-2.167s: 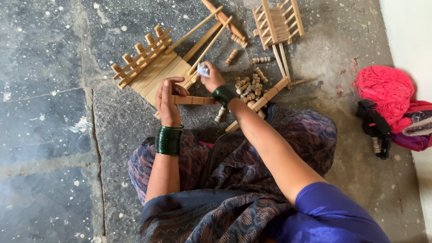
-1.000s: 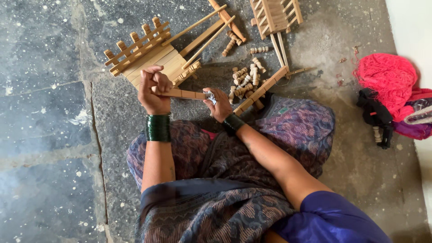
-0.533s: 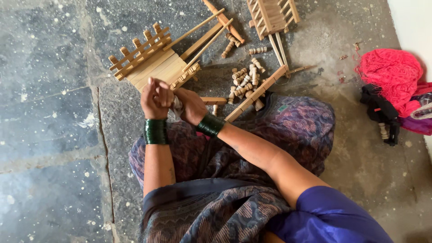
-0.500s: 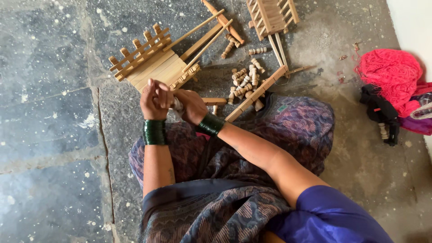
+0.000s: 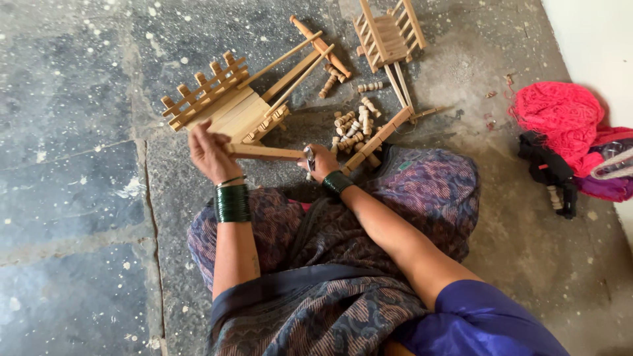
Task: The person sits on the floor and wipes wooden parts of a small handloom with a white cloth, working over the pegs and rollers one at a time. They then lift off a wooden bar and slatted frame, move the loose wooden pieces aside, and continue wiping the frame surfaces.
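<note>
I sit on a stone floor. My left hand [image 5: 210, 153] grips one end of a flat wooden stick [image 5: 267, 152] held level in front of my lap. My right hand [image 5: 321, 161] is at the stick's other end, closed on a small metal tool [image 5: 309, 157] that touches it. Just beyond the stick lies a half-built wooden toy cart [image 5: 224, 105] with a railing and two long shafts. A heap of small turned wooden pegs [image 5: 353, 124] lies to the right of it.
A second wooden cart frame [image 5: 389, 33] lies at the top. A long wooden bar [image 5: 379, 138] rests by my knee. Red cloth [image 5: 567, 118] and a dark bundle [image 5: 550, 171] sit at the right, near a white wall [image 5: 593, 33].
My hands, close together at the stick's left end half a second ago, have parted. The right hand with the tool has slid to the stick's right end.
</note>
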